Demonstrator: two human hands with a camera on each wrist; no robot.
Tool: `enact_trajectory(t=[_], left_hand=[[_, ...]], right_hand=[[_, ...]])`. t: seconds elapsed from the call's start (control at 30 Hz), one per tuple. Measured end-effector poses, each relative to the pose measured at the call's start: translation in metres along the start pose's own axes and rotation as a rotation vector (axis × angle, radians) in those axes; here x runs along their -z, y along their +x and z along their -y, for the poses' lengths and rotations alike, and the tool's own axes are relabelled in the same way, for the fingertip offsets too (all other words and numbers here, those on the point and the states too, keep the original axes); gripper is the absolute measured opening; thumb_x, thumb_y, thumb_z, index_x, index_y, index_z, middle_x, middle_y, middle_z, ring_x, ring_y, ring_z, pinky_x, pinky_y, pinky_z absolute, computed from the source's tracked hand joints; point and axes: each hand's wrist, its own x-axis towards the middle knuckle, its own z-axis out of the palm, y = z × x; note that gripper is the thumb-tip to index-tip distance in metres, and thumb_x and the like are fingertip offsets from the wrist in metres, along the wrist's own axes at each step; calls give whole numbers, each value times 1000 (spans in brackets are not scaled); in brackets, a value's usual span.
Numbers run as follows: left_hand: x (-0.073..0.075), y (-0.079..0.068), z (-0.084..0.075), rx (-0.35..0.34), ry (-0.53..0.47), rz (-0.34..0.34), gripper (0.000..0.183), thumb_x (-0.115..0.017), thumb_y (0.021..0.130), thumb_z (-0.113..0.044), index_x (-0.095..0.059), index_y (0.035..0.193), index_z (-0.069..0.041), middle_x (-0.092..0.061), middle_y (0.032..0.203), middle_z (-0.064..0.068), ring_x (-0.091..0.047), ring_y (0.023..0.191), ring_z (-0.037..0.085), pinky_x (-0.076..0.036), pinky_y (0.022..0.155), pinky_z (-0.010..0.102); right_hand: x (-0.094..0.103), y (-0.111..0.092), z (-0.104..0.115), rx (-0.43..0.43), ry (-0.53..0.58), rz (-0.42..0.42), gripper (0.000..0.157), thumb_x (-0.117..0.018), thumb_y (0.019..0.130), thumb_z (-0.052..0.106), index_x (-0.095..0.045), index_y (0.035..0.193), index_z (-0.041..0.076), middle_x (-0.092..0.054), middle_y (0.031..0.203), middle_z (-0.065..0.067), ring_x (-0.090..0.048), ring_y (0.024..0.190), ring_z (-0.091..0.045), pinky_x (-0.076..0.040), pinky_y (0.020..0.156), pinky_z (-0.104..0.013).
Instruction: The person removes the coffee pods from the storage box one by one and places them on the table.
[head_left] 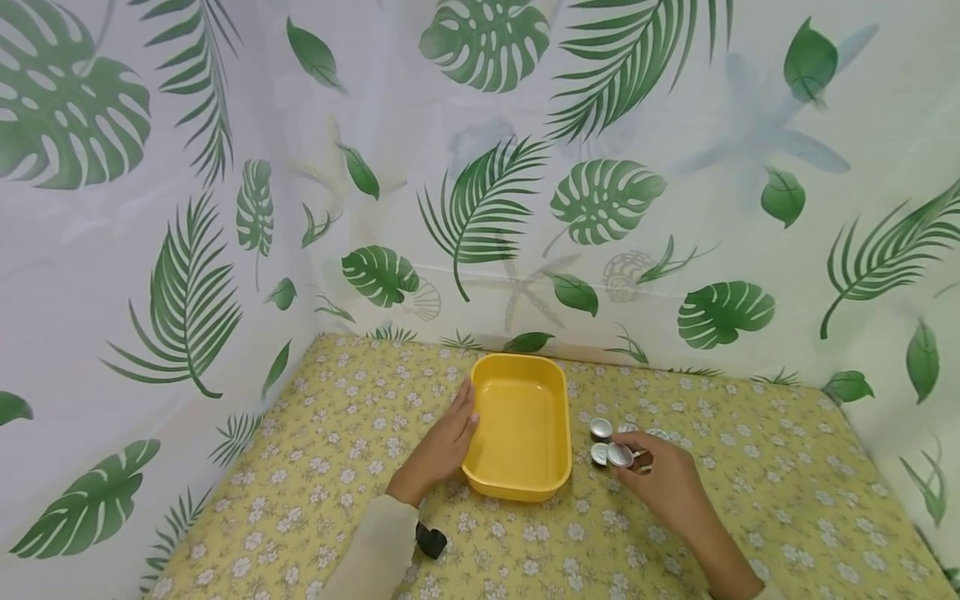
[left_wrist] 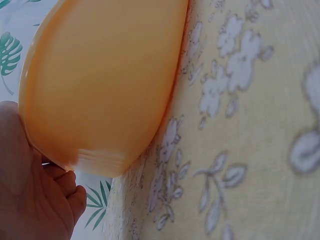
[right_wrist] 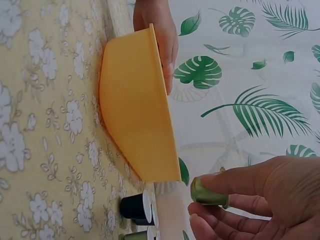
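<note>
A deep yellow plastic tub [head_left: 517,492] stands on the floral cloth. My left hand [head_left: 450,433] holds its left rim, and in the left wrist view the curled fingers [left_wrist: 65,187] lie just under the rim. To the right of the tub, my right hand [head_left: 663,479] pinches a green coffee capsule [right_wrist: 210,192] between thumb and fingers, its silver lid [head_left: 620,455] facing up in the head view. Beside that hand on the cloth are more capsules with silver lids, including a dark one [right_wrist: 132,206] and a green one [right_wrist: 137,235].
Yellow floral cloth [head_left: 360,433] covers the work surface. White sheets with green leaf prints [head_left: 480,317] hang behind and at both sides. A black strap end [head_left: 431,541] shows by my left sleeve [head_left: 378,542].
</note>
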Motion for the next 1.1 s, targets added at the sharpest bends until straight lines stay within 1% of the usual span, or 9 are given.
enact_trajectory(t=[0.13,0.33,0.53,0.63,0.73,0.83,0.93,1.1], left_hand=[[0,1,0,-6,3,-8,58,-27,114,-27,-7,162,-2,3,171,10,-4,155,22,-15,124,46],[0,1,0,3,-1,-12,58,-28,114,-27,-7,162,-2,5,170,8,-4,155,23,-15,124,46],[-1,1,0,6,0,-11,57,-27,114,-26,-7,162,-3,2,171,11,-4,155,21,-15,124,44],[-1,0,-1,11,6,-11,57,-27,114,-26,-7,162,-3,2,171,10,-4,155,21,-15,124,44],[-1,0,-1,14,6,-5,57,-28,114,-27,-7,163,-4,4,171,7,-4,155,21,-15,124,44],[0,1,-2,14,6,-4,57,-28,114,-27,-8,163,-3,4,171,7,-5,155,21,-15,124,44],[-1,1,-1,11,6,-9,57,-28,114,-26,-8,162,-3,3,171,9,-5,155,22,-16,124,46],[-1,1,-1,7,8,-12,58,-27,114,-28,-8,163,-3,2,171,10,-5,155,22,-16,124,45]], right_hand=[[2,-1,-6,4,-26,-4,39,-80,85,2,-70,123,2,-71,113,-15,-68,83,-19,-60,72,-37],[7,-5,-11,-18,-26,-14,39,-78,85,0,-69,123,-1,-71,111,-19,-71,85,-25,-60,69,-38],[13,-8,-18,-34,-51,-22,41,-78,85,-1,-67,124,-5,-69,111,-21,-71,86,-28,-59,63,-35],[15,-9,-22,-35,-67,-30,42,-78,84,-2,-66,124,-7,-69,110,-23,-71,86,-30,-59,62,-34],[16,-10,-27,-32,-88,-46,40,-78,83,-5,-66,121,-9,-68,106,-24,-72,85,-32,-59,62,-34],[17,-10,-30,-20,-126,-61,37,-77,82,-6,-67,117,-10,-69,103,-24,-72,82,-32,-59,61,-36],[18,-9,-33,-14,-165,-66,36,-77,83,-5,-67,116,-11,-70,101,-24,-71,80,-31,-58,60,-37],[19,-8,-37,-35,-227,-53,36,-77,83,-3,-67,116,-13,-70,95,-19,-68,76,-26,-55,59,-38]])
